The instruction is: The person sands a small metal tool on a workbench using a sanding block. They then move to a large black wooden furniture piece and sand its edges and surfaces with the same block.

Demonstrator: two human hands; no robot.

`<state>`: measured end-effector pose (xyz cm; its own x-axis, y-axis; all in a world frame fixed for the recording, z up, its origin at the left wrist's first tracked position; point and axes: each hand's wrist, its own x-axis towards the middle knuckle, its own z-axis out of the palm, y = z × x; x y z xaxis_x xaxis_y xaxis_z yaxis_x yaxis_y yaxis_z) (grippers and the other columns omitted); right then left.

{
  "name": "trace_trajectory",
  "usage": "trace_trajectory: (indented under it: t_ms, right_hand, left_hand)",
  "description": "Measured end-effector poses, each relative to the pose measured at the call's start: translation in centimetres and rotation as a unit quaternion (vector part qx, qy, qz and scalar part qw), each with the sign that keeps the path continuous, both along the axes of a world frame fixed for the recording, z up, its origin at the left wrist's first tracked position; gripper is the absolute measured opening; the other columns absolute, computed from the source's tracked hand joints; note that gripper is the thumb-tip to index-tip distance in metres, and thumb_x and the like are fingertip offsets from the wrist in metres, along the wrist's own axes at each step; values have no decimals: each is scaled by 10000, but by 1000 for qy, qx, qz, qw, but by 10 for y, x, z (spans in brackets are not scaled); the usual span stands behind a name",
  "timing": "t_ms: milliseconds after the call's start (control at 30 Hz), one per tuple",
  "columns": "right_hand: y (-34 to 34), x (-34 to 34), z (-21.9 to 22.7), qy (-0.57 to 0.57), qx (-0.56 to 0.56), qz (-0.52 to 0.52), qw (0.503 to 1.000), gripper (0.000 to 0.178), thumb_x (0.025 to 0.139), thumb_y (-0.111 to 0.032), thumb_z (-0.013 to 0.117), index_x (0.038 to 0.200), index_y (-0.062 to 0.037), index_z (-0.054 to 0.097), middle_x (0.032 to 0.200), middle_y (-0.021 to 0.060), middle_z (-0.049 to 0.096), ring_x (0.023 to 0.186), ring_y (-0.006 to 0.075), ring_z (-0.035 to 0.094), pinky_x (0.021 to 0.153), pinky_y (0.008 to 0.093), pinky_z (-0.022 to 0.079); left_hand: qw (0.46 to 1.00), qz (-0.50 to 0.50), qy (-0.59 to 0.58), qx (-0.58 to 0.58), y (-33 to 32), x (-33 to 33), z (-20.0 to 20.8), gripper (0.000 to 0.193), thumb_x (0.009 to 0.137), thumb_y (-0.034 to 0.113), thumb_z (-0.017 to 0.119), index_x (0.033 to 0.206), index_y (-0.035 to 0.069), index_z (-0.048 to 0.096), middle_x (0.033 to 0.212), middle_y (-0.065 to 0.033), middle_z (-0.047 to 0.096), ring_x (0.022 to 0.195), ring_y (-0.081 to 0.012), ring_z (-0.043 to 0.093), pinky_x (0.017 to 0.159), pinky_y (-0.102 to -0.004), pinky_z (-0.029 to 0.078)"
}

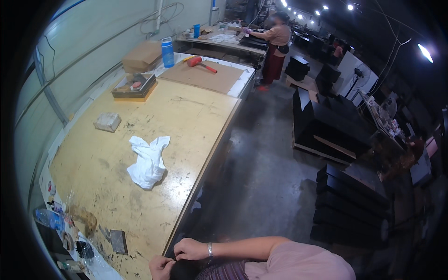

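At the bottom of the head view, both my hands are close together by the table's near right corner. My right hand (192,249), with a silver bracelet at the wrist, has its fingers curled and pinched at the top of a dark, rounded thing (184,270). Just left of it, my left hand (161,268) is closed at the same dark thing's edge. What exactly the fingers grip is hidden. A flat dark grey block (118,241) lies on the table nearby. Farther up rests a crumpled white cloth (148,162), apart from both hands.
The worn yellowish table (186,121) bears a wrapped block (108,122), an open box (134,87), a red mallet (201,64) and a blue bottle (167,52). Bottles (48,218) crowd its left edge. Black panels (347,205) stand stacked rightward; another person (275,42) works beyond.
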<state>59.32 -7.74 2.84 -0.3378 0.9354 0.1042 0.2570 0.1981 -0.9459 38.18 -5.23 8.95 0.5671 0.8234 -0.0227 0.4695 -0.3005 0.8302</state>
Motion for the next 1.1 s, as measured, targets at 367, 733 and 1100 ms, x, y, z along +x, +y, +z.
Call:
trace_trajectory:
  t_ms: [367, 733, 1100]
  right_hand:
    - [-3, 10, -1, -50, 12, 20, 998, 174, 823, -207, 731, 815, -34, 708, 804, 130, 675, 790, 329, 666, 711, 432, 512]
    - [-11, 20, -8, 100, -215, -4, 971, 221, 903, -167, 707, 1039, 3, 741, 949, 123, 751, 862, 170, 695, 771, 332, 545]
    - [-15, -14, 17, 221, -350, -26, 910, 282, 1013, -230, 611, 1152, 0, 696, 942, -7, 676, 826, 65, 571, 711, 235, 474]
  left_hand:
    - [999, 38, -34, -8, -9, -36, -26, 121, 761, 82, 797, 845, 13, 742, 725, -93, 651, 674, -208, 602, 632, -332, 461]
    - [908, 301, -173, -236, -20, -24, -9, 81, 853, 68, 751, 827, -8, 738, 738, -17, 681, 669, -100, 592, 656, -248, 457]
    - [814, 319, -358, -327, -39, 34, -15, 57, 920, 52, 716, 928, -2, 732, 819, -9, 696, 706, -67, 578, 672, -216, 455]
